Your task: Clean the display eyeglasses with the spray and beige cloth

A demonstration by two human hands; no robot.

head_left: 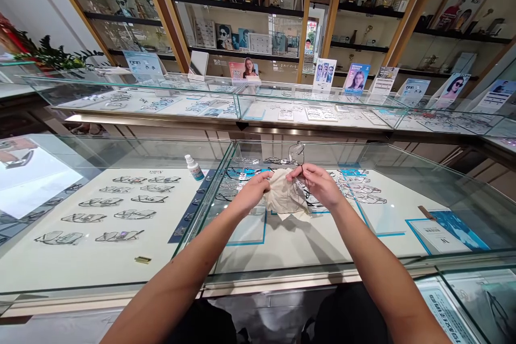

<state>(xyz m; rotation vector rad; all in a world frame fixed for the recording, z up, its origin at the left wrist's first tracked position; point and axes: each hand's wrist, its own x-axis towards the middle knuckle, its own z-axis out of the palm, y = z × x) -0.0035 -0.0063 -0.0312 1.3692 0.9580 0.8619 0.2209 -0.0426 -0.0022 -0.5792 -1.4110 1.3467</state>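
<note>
A crumpled beige cloth (285, 199) hangs between my hands, over the glass display case. My left hand (253, 193) is closed on its left edge, thumb and fingers pinched together. In my right hand (318, 181) is a thin dark-framed pair of eyeglasses (297, 151), pinched between thumb and fingers. One lens stands up above the right fingers; lower parts of the frame lie against the cloth's right side. Part of the frame is hidden by my fingers.
A white bottle (194, 167) stands on the left glass top. Several eyeglasses (135, 214) lie in rows inside that case. A small brass-coloured piece (143, 260) is near the front. Behind runs another glass counter (282, 129) with advertising cards (324, 74).
</note>
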